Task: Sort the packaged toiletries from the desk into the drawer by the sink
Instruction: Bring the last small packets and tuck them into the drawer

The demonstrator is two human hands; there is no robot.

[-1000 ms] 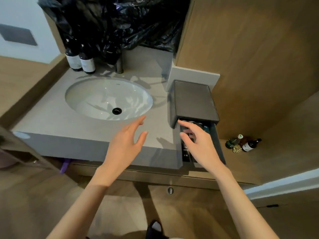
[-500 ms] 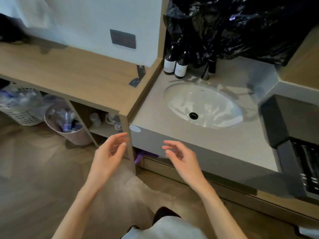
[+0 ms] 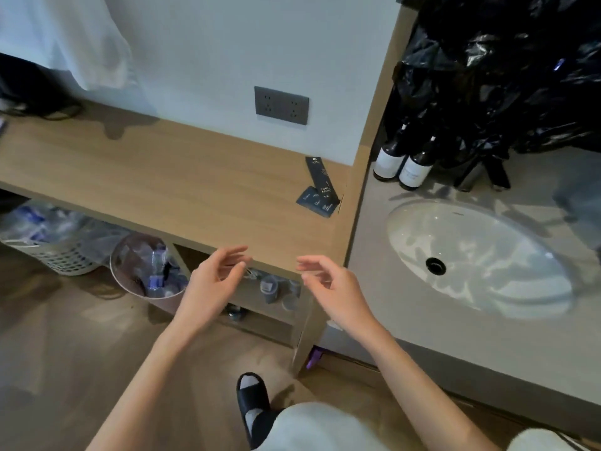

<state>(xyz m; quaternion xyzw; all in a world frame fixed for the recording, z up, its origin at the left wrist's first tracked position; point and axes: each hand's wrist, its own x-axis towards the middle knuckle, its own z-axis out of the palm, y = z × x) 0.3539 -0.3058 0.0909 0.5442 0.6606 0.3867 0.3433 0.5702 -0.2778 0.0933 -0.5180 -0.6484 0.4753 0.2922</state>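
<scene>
On the wooden desk (image 3: 156, 177), near its right end, lie dark blue packaged toiletries: a long toothbrush box (image 3: 320, 177) rests across two small flat packets (image 3: 314, 202). My left hand (image 3: 214, 284) and my right hand (image 3: 331, 288) hover in front of the desk's front edge, both empty with fingers apart and slightly curled. The packets lie beyond my hands, closer to the right one. The drawer is out of view.
To the right, a grey counter (image 3: 422, 327) holds a white sink (image 3: 478, 255), two dark bottles (image 3: 403, 161) and black plastic bags (image 3: 500, 66). Under the desk stand a pink bin (image 3: 146, 271), a white basket (image 3: 48, 239) and small bottles on a shelf. A wall socket (image 3: 281, 105) sits above.
My view has swung left from the open drawer and sink to the desk. My right hand left the drawer; both empty hands now hover before the desk edge.
</scene>
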